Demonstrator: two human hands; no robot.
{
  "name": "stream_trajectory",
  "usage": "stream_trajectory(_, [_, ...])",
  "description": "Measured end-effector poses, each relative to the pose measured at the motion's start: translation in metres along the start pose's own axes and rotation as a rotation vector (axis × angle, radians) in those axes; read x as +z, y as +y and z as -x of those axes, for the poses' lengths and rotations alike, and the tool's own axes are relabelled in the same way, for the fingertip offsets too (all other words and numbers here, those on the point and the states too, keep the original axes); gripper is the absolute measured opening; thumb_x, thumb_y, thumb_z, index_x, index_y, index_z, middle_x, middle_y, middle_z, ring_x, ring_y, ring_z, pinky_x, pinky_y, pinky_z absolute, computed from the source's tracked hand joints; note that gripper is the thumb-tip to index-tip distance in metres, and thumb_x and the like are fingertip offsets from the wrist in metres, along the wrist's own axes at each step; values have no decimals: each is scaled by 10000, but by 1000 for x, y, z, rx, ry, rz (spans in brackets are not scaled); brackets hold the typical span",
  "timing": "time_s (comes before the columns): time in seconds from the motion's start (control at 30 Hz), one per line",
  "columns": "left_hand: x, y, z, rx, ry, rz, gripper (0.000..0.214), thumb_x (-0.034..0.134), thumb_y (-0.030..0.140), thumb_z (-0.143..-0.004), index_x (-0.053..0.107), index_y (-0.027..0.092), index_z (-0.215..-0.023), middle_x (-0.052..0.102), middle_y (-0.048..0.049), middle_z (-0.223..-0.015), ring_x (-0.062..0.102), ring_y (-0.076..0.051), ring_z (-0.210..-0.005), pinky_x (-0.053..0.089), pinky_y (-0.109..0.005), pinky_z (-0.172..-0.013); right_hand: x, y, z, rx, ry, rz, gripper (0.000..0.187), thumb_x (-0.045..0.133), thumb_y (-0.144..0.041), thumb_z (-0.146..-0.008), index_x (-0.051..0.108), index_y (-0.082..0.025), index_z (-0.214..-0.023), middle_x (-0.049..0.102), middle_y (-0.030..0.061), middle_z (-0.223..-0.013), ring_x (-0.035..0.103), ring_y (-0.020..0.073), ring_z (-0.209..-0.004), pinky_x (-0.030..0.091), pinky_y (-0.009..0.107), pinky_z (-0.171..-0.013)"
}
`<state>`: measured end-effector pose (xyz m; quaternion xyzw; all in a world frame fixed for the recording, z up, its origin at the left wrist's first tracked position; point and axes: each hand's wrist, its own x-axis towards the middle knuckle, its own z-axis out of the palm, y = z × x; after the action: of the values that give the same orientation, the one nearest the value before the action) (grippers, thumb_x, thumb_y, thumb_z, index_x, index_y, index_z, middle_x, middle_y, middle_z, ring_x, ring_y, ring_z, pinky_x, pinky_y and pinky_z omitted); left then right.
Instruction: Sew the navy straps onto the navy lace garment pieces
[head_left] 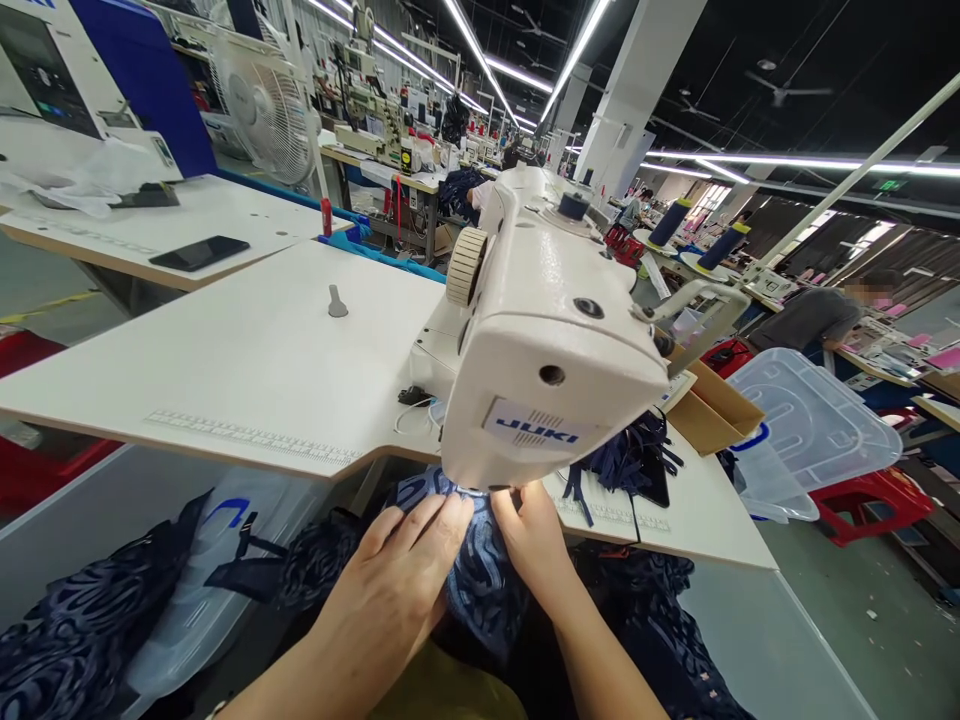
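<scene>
A person's two bare hands worked at the near end of a white sewing machine point(559, 390), seen from above. A piece of blue patterned fabric point(487, 585) lay just below the sewing machine's head, its long axis running from under the head toward the wearer's lap. The left hand point(412, 560) lay over the fabric's left part, opened nearly flat with fingers together, resting on the cloth without grasping it. The right hand point(536, 545) touched the fabric's right edge, fingers curled and tips close under the head; whether they pinched the cloth could not be told. Both hands were equally near, and the needle was hidden by the head. A plate point(534, 428) on the sewing machine's near face read "JUKI" in blue letters. Left of the sewing machine, a printed ruler strip point(255, 435) edged the white tabletop point(247, 340), its numbers too small to read.
</scene>
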<state>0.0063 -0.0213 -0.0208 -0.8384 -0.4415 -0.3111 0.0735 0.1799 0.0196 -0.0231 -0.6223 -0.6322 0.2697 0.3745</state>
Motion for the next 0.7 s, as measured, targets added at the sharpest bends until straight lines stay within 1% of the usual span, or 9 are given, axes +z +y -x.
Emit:
stream_trajectory(0.13, [-1,0,-1,3,-19,21,368,408,182,-897,582,222,-1219,644,22,-1248,561,-178,-1120,302,-345,-954,0,2,1,-18,4,-73,55,468,-219,-860,468,-223,-805,550,-43,-687,533,147,-665,355,260,-654])
stream_trajectory(0.27, [0,0,-4,16,-46,40,392,437,159,-875,573,223,-1236,639,29,-1252,554,-176,-1120,296,-338,-966,3,10,3,-45,11,-187,36,475,-250,-881,473,-225,-856,529,-51,-689,513,133,-652,362,248,-646])
stream_trajectory(0.37, [0,0,-5,24,-57,66,409,446,151,-861,576,242,-1238,642,32,-1244,549,-174,-1121,288,-327,-979,6,21,5,-53,13,-299,101,467,-320,-906,481,-221,-920,477,-57,-672,470,131,-628,368,250,-640])
stream_trajectory(0.43, [-1,-1,-7,23,-55,77,412,441,148,-860,579,247,-1236,644,28,-1240,547,-171,-1122,287,-320,-982,9,29,6,-22,3,-360,152,467,-369,-911,483,-218,-897,450,-53,-674,450,131,-625,371,250,-631])
stream_trajectory(0.5, [-2,-1,-8,27,-54,83,418,435,150,-867,568,250,-1250,638,25,-1248,544,-167,-1130,287,-314,-987,12,38,8,30,-27,-394,230,447,-430,-921,502,-215,-862,479,-31,-721,475,142,-683,390,260,-668])
stream_trajectory(0.57, [-2,-2,-6,39,-55,86,418,423,161,-882,552,258,-1267,626,27,-1266,537,-166,-1147,286,-313,-996,15,46,12,96,-116,-433,344,383,-504,-937,552,-211,-873,541,3,-810,513,165,-803,407,284,-761])
stream_trajectory(0.6, [-2,-2,-4,42,-51,84,415,411,166,-890,550,263,-1269,623,27,-1271,537,-169,-1148,287,-316,-1001,15,50,14,136,-198,-462,395,362,-537,-935,579,-210,-887,567,17,-850,521,176,-857,406,296,-801])
stream_trajectory(0.63, [-1,-1,-1,42,-49,82,413,396,169,-899,547,269,-1271,621,26,-1273,538,-173,-1148,286,-322,-1008,15,54,17,179,-297,-494,424,370,-564,-924,601,-209,-897,586,24,-866,526,184,-877,407,304,-811])
stream_trajectory(0.7, [0,-1,9,38,-27,91,419,367,171,-910,538,278,-1278,631,15,-1255,545,-186,-1132,283,-337,-1028,11,62,21,266,-485,-549,419,470,-591,-871,626,-202,-887,598,16,-802,534,177,-790,422,293,-733])
